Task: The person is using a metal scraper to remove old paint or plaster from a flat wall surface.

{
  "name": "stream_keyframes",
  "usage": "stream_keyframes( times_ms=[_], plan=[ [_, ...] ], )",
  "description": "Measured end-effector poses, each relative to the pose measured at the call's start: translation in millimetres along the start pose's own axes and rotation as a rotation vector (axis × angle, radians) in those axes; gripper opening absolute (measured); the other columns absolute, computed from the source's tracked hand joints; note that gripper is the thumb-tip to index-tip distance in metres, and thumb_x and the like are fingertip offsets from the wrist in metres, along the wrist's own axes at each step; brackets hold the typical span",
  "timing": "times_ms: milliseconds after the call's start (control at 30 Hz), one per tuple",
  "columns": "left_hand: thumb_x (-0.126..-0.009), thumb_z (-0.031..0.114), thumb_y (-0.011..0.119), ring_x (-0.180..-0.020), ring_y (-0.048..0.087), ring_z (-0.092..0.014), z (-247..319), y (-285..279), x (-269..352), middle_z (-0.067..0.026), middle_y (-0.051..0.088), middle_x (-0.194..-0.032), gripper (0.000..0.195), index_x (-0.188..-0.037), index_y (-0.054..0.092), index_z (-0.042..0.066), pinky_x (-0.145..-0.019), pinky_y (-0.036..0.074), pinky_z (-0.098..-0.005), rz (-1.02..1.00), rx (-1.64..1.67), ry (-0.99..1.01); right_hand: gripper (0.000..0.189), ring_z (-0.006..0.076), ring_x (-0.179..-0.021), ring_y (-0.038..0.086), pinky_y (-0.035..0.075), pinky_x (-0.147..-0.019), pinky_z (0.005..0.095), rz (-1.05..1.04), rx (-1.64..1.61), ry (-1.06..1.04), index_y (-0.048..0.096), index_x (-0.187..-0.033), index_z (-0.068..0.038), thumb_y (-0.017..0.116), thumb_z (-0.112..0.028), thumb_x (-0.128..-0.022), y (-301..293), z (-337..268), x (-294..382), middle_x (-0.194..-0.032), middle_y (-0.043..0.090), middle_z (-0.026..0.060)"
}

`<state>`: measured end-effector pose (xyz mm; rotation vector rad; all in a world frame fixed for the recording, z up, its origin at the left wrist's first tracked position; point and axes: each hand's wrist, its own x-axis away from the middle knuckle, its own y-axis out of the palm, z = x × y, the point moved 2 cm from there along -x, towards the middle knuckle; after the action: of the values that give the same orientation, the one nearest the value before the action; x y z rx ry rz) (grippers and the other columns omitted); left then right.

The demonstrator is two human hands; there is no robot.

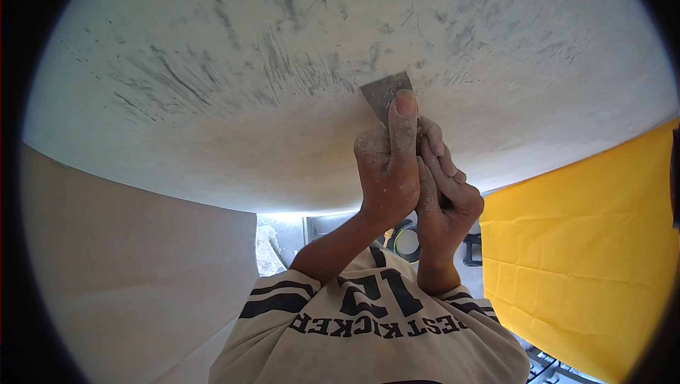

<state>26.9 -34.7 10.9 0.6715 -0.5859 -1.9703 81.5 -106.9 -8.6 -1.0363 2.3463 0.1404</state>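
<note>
A flat metal scraper blade (388, 92), dusted with pale powder, lies against a broad pale plaster-like surface (297, 134) marked by dark scratches and smudges. My left hand (390, 171) grips the tool, its thumb extended along the blade. Against its right side, my right hand (446, 182) has its fingers curled around the tool's lower part. Both hands are dusty and touch each other. The handle is mostly hidden between them. Dark streaks spread over the surface to the left, above and right of the blade.
A bright yellow creased sheet (579, 235) hangs at the right, and a plain beige panel or sheet (143, 246) stands at the left. Behind my forearms are a round dark-rimmed object (396, 241) and a black frame-like object (468, 262). Metal framework (555, 367) shows at the lower right.
</note>
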Motion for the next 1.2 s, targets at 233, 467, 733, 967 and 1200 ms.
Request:
stream_keyframes(
  times_ms=[233,467,733,967,1200],
  plan=[
    [-0.102,0.043,0.041,-0.050,0.060,-0.015,-3,0,-1,-0.0084,0.055,-0.057,0.057,-0.066,0.051,0.001,-0.048,0.051,-0.0256,0.016,0.007,0.006,0.026,0.0244,-0.104,0.066,0.049,-0.093,0.0300,-0.010,-0.014,0.024,0.068,-0.108,0.005,0.063,0.009,-0.082,-1,0,-3,-0.107,0.068,0.0228],
    [-0.102,0.043,0.041,-0.050,0.060,-0.016,-13,-13,2,-0.0086,0.055,-0.057,0.057,-0.065,0.050,0.001,-0.048,0.052,-0.0270,0.082,-0.009,0.018,0.024,0.0214,-0.101,0.066,0.050,-0.088,0.0276,-0.026,-0.026,0.046,0.069,-0.106,0.005,0.063,0.009,-0.083,7,1,-3,-0.106,0.069,0.0230],
    [-0.101,0.044,0.041,-0.051,0.061,-0.017,-7,-10,-3,-0.0103,0.056,-0.056,0.058,-0.066,0.053,0.000,-0.049,0.053,-0.0284,0.054,-0.015,0.054,0.025,0.0219,-0.107,0.063,0.048,-0.093,0.0283,-0.030,-0.086,0.075,0.068,-0.107,0.005,0.062,0.009,-0.084,6,5,-2,-0.112,0.066,0.0235],
    [-0.101,0.045,0.041,-0.049,0.061,-0.017,-13,-16,-1,-0.0097,0.055,-0.055,0.059,-0.066,0.053,-0.001,-0.048,0.053,-0.0282,0.088,-0.069,0.030,0.026,0.0249,-0.110,0.062,0.048,-0.094,0.0293,-0.059,-0.081,0.039,0.067,-0.109,0.007,0.061,0.010,-0.084,7,9,1,-0.116,0.063,0.0253],
    [-0.101,0.046,0.040,-0.049,0.060,-0.017,-11,-14,2,-0.0087,0.055,-0.055,0.059,-0.066,0.053,0.001,-0.048,0.052,-0.0270,0.048,-0.050,0.032,0.026,0.0245,-0.109,0.063,0.049,-0.092,0.0291,-0.047,-0.014,0.015,0.067,-0.109,0.007,0.061,0.009,-0.084,3,6,6,-0.115,0.064,0.0263]
  ],
)
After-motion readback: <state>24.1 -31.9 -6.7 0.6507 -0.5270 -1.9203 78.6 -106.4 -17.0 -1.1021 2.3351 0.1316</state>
